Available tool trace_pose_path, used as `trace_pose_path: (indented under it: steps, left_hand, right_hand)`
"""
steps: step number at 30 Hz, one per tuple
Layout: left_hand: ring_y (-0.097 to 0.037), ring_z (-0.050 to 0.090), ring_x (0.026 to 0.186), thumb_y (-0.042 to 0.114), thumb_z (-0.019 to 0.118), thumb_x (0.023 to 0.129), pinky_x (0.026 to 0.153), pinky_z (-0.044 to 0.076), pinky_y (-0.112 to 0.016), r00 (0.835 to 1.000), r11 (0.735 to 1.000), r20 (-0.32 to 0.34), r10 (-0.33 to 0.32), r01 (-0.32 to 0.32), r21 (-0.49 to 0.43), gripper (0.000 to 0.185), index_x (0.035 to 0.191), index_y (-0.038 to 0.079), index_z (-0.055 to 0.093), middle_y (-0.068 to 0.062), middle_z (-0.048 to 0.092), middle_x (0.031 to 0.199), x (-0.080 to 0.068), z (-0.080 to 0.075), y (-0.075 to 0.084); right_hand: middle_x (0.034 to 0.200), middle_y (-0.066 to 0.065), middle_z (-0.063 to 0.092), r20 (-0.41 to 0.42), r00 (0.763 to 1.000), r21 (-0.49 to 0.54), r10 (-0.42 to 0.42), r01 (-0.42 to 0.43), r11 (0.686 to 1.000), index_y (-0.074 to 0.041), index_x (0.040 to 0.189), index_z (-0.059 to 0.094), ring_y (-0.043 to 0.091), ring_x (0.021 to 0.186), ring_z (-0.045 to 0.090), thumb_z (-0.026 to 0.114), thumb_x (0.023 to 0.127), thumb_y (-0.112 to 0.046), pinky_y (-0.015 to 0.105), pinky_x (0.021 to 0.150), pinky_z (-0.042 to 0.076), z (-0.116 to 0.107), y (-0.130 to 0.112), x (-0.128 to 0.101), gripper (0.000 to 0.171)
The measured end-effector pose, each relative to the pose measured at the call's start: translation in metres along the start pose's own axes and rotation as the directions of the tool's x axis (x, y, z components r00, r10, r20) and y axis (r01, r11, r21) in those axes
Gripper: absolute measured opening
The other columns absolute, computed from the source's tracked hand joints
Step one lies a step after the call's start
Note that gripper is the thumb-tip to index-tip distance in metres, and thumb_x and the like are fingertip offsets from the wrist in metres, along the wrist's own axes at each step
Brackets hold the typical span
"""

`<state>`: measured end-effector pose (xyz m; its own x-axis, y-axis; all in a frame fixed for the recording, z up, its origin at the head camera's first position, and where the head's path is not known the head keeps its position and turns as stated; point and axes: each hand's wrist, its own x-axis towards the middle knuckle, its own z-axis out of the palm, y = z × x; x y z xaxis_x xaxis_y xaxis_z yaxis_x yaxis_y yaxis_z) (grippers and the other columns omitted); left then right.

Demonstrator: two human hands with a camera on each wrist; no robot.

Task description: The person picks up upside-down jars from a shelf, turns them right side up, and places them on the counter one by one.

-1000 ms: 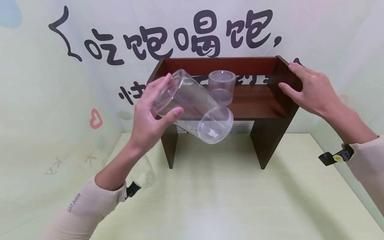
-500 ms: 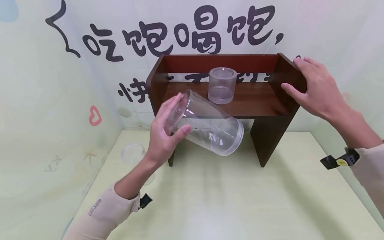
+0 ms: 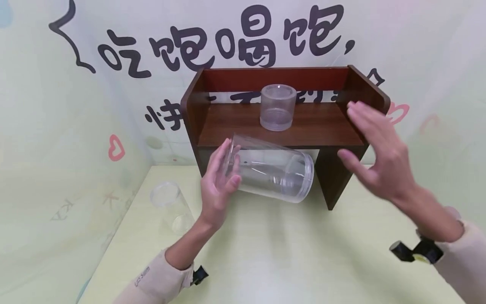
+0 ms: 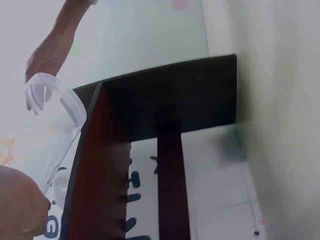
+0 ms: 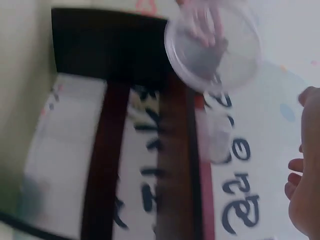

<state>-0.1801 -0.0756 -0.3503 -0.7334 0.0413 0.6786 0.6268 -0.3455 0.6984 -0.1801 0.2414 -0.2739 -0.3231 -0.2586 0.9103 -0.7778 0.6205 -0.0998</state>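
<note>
My left hand (image 3: 218, 185) grips a large clear jar (image 3: 273, 171) at its left end, fingers behind and thumb in front. The jar lies nearly on its side in the air, its ringed end pointing right, in front of the brown wooden shelf (image 3: 338, 126). In the left wrist view that ringed end of the jar (image 4: 55, 97) shows beside the shelf board. My right hand (image 3: 383, 156) is off the shelf, fingers extended and thumb apart, holding nothing, to the right of the jar. A small thick-walled clear cup (image 3: 278, 107) stands upright on the shelf's upper board.
Another clear container (image 3: 172, 207) is on the pale table (image 3: 273, 253) at the left, partly behind the left forearm. Curtain-like walls (image 3: 76, 126) with large black characters surround the table on the back and sides.
My left hand has lowered the jar, moved it right and turned it closer to level. My right hand has let go of the shelf's right side panel and come down toward the jar.
</note>
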Motion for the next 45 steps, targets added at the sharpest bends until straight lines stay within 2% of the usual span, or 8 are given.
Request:
trace_pose_path:
  steps: [6, 11, 17, 25, 30, 34, 39, 45]
  left_hand:
    - [-0.028, 0.049, 0.145, 0.047, 0.078, 0.094, 0.123, 0.037, -0.043, 0.999, 0.996, -0.043, 0.005, -0.009, -0.091, 0.100, 0.161, -0.009, 0.029, -0.014, 0.048, 0.150, -0.012, 0.009, -0.012]
    - [-0.023, 0.058, 0.125, 0.051, 0.074, 0.096, 0.113, 0.051, -0.038, 0.997, 0.998, -0.075, -0.002, -0.003, -0.067, 0.097, 0.160, -0.007, 0.031, -0.010, 0.056, 0.135, -0.021, 0.014, -0.019]
    - [-0.024, 0.053, 0.139, 0.046, 0.075, 0.097, 0.123, 0.039, -0.046, 0.997, 0.981, -0.074, -0.007, -0.007, -0.194, 0.098, 0.160, -0.012, 0.026, -0.010, 0.051, 0.145, -0.030, 0.026, -0.027]
    - [-0.028, 0.046, 0.147, 0.045, 0.070, 0.101, 0.123, 0.037, -0.048, 0.999, 0.985, -0.017, -0.044, 0.041, -0.166, 0.089, 0.160, -0.007, 0.028, -0.015, 0.048, 0.152, -0.042, 0.029, -0.035]
    - [-0.032, 0.045, 0.147, 0.046, 0.068, 0.101, 0.121, 0.042, -0.044, 0.987, 0.986, 0.035, -0.157, 0.159, -0.056, 0.084, 0.163, 0.003, 0.031, -0.014, 0.047, 0.157, -0.049, 0.022, -0.035]
    - [-0.036, 0.045, 0.148, 0.046, 0.070, 0.098, 0.120, 0.043, -0.047, 0.964, 0.967, 0.083, -0.253, 0.253, 0.007, 0.084, 0.164, 0.010, 0.033, -0.012, 0.044, 0.161, -0.053, 0.015, -0.033]
    - [-0.044, 0.039, 0.151, 0.046, 0.072, 0.097, 0.121, 0.038, -0.056, 0.930, 0.940, 0.140, -0.339, 0.331, 0.079, 0.088, 0.167, 0.013, 0.028, -0.014, 0.037, 0.168, -0.054, 0.007, -0.033]
    - [-0.023, 0.028, 0.160, 0.035, 0.072, 0.100, 0.126, 0.029, -0.035, 0.932, 0.938, 0.169, -0.322, 0.289, 0.190, 0.088, 0.169, 0.011, 0.024, -0.002, 0.030, 0.172, -0.048, -0.004, -0.028]
  right_hand:
    - [0.155, 0.029, 0.052, 0.062, 0.997, 0.239, 0.037, -0.050, 0.970, 0.013, 0.149, 0.050, 0.030, 0.149, 0.048, 0.058, 0.105, -0.055, 0.032, 0.123, 0.039, 0.027, -0.028, -0.038, 0.081]
    - [0.167, 0.028, 0.033, 0.159, 0.978, 0.425, 0.133, -0.190, 0.885, 0.012, 0.159, 0.034, 0.036, 0.156, 0.036, 0.065, 0.104, -0.047, 0.030, 0.119, 0.041, 0.043, -0.041, -0.061, 0.087]
    - [0.172, 0.026, 0.022, 0.170, 0.957, 0.486, 0.234, -0.288, 0.825, 0.005, 0.165, 0.020, 0.033, 0.158, 0.031, 0.075, 0.098, -0.031, 0.027, 0.113, 0.044, 0.059, -0.052, -0.081, 0.094]
    - [0.173, 0.021, 0.024, 0.100, 0.952, 0.570, 0.289, -0.293, 0.768, 0.005, 0.165, 0.020, 0.024, 0.148, 0.048, 0.071, 0.096, -0.013, 0.027, 0.109, 0.048, 0.070, -0.054, -0.095, 0.088]
    - [0.170, 0.022, 0.030, 0.080, 0.957, 0.567, 0.277, -0.273, 0.777, 0.007, 0.163, 0.024, 0.027, 0.142, 0.049, 0.069, 0.093, -0.007, 0.026, 0.106, 0.052, 0.068, -0.050, -0.096, 0.084]
    - [0.166, 0.026, 0.034, 0.076, 0.965, 0.553, 0.251, -0.250, 0.795, 0.008, 0.161, 0.028, 0.025, 0.133, 0.059, 0.070, 0.097, -0.014, 0.026, 0.105, 0.053, 0.064, -0.044, -0.095, 0.081]
    - [0.164, 0.030, 0.034, 0.092, 0.974, 0.539, 0.208, -0.224, 0.812, 0.010, 0.161, 0.030, 0.033, 0.138, 0.052, 0.070, 0.099, -0.019, 0.028, 0.112, 0.049, 0.058, -0.037, -0.093, 0.079]
    - [0.164, 0.027, 0.037, 0.149, 0.970, 0.361, 0.192, -0.234, 0.902, 0.006, 0.160, 0.036, 0.026, 0.148, 0.041, 0.067, 0.101, -0.037, 0.020, 0.115, 0.039, 0.048, -0.028, -0.093, 0.079]
